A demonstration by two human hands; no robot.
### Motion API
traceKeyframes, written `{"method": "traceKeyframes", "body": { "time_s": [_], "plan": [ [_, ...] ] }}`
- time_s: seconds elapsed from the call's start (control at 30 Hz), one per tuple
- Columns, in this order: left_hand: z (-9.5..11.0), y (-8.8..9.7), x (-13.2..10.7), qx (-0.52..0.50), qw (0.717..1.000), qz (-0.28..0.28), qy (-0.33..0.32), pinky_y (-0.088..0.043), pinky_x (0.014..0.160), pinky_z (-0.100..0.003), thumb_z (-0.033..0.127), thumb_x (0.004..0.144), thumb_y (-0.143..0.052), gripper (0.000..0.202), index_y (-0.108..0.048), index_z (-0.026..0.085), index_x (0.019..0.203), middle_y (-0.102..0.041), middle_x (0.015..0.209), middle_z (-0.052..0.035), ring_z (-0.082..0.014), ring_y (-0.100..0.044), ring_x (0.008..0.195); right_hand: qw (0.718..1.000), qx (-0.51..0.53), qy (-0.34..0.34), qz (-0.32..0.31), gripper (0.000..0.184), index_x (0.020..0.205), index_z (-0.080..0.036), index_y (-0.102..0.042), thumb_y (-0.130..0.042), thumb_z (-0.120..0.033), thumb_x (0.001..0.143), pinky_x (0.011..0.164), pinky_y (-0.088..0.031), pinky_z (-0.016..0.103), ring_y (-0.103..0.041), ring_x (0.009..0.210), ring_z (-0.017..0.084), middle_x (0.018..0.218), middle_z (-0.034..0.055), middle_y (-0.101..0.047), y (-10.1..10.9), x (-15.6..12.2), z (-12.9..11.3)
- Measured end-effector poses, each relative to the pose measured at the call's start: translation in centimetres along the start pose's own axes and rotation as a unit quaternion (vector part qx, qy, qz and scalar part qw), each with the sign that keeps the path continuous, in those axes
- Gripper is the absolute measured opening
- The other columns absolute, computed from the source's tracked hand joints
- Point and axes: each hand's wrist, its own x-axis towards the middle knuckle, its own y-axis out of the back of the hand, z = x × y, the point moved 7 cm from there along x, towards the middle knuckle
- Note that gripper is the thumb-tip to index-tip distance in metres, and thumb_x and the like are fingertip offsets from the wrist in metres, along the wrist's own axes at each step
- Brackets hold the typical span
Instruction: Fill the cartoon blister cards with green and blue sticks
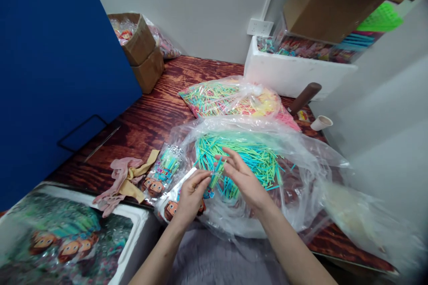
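My left hand (194, 189) is closed, its thumb and fingertips pinched on a small bunch of thin blue and green plastic sticks (216, 173). From the other side, the fingers of my right hand (243, 178) reach around the upper part of that bunch, with the forefinger stretched out. Both hands are over the near left side of an opened clear plastic bag (302, 160), where a heap of loose blue and green sticks (254, 160) lies. Under my left hand is a printed packet (170, 210) with cartoon faces, partly hidden.
A filled cartoon packet (163, 167) and crumpled pink and yellow gloves (129, 178) lie left. A foam box (138, 222) with packets stands front left. Behind are a bag of multicoloured sticks (217, 98), a brown cylinder (305, 98), a paper cup (321, 123) and another foam box (294, 71).
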Motion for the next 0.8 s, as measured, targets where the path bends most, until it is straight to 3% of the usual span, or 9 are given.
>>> {"method": "traceKeyframes", "body": {
  "time_s": [0.13, 0.23, 0.3, 0.37, 0.43, 0.47, 0.67, 0.8],
  "plan": [
    [-0.3, 0.8, 0.3, -0.03, 0.999, 0.031, 0.016, -0.051, 0.092, -0.034, 0.035, 0.085, -0.065, 0.022, -0.077, 0.023, 0.098, -0.073, 0.103, -0.0055, -0.0208, -0.065, 0.101, 0.997, -0.051, 0.057, 0.026, 0.023, 0.101, -0.023, -0.066, -0.052, -0.04, 0.094, 0.088, -0.05, 0.034, -0.063, 0.1, 0.02, 0.109, 0.0057, -0.067, 1.3, 0.1, -0.8],
    [-1.1, 1.9, 0.4, -0.058, 0.995, 0.068, 0.042, -0.05, 0.098, -0.037, 0.039, 0.08, -0.07, 0.025, -0.077, 0.022, 0.097, -0.074, 0.106, -0.0059, -0.0225, -0.066, 0.105, 0.969, -0.227, 0.089, 0.037, 0.016, 0.092, -0.021, -0.064, -0.049, -0.028, 0.096, 0.075, -0.049, 0.031, -0.062, 0.082, 0.018, 0.089, 0.0031, -0.066, 2.0, -0.3, 1.2],
    [-1.6, 2.6, 0.3, -0.07, 0.992, 0.087, 0.054, -0.049, 0.1, -0.039, 0.04, 0.077, -0.072, 0.027, -0.077, 0.021, 0.096, -0.075, 0.107, -0.0064, -0.0234, -0.066, 0.107, 0.901, -0.417, 0.119, -0.023, 0.017, 0.089, -0.02, -0.064, -0.049, -0.014, 0.093, 0.076, -0.045, 0.03, -0.06, 0.085, 0.019, 0.091, 0.0038, -0.064, 1.1, -0.8, 3.7],
    [-1.7, 3.0, 0.1, -0.078, 0.991, 0.09, 0.055, -0.049, 0.1, -0.039, 0.04, 0.076, -0.073, 0.026, -0.078, 0.021, 0.094, -0.075, 0.107, -0.0064, -0.0233, -0.066, 0.106, 0.805, -0.571, 0.14, -0.082, 0.022, 0.092, -0.02, -0.064, -0.048, -0.005, 0.091, 0.074, -0.043, 0.03, -0.058, 0.088, 0.02, 0.096, 0.0062, -0.063, 0.0, -1.5, 6.3],
    [-1.6, 3.0, -0.1, -0.08, 0.992, 0.081, 0.048, -0.05, 0.098, -0.037, 0.038, 0.078, -0.072, 0.024, -0.078, 0.022, 0.094, -0.075, 0.105, -0.0059, -0.0225, -0.067, 0.104, 0.726, -0.661, 0.156, -0.104, 0.023, 0.097, -0.019, -0.064, -0.049, -0.003, 0.09, 0.073, -0.042, 0.03, -0.057, 0.089, 0.021, 0.099, 0.0081, -0.063, -0.6, -2.0, 7.8],
    [-1.5, 3.0, -0.2, -0.079, 0.993, 0.076, 0.045, -0.05, 0.097, -0.037, 0.038, 0.078, -0.072, 0.023, -0.078, 0.022, 0.093, -0.075, 0.104, -0.0057, -0.022, -0.067, 0.103, 0.7, -0.687, 0.164, -0.108, 0.022, 0.1, -0.018, -0.064, -0.051, -0.003, 0.09, 0.073, -0.042, 0.031, -0.056, 0.089, 0.022, 0.098, 0.0086, -0.063, -0.7, -2.2, 8.0],
    [-1.4, 2.8, -0.7, -0.086, 0.992, 0.078, 0.047, -0.053, 0.09, -0.032, 0.036, 0.079, -0.072, 0.02, -0.078, 0.023, 0.093, -0.074, 0.101, -0.0042, -0.0198, -0.067, 0.099, 0.628, -0.746, 0.187, -0.12, 0.026, 0.11, -0.016, -0.064, -0.054, -0.004, 0.089, 0.07, -0.041, 0.035, -0.055, 0.089, 0.025, 0.1, 0.0114, -0.063, -1.2, -1.9, 7.1],
    [-1.1, 2.7, -0.9, -0.08, 0.994, 0.065, 0.041, -0.053, 0.088, -0.031, 0.036, 0.08, -0.071, 0.02, -0.078, 0.023, 0.094, -0.074, 0.099, -0.0041, -0.0195, -0.066, 0.097, 0.609, -0.758, 0.195, -0.128, 0.022, 0.105, -0.018, -0.066, -0.055, -0.007, 0.089, 0.068, -0.041, 0.034, -0.055, 0.086, 0.025, 0.096, 0.0106, -0.064, -0.8, -1.5, 6.9]
  ]
}}
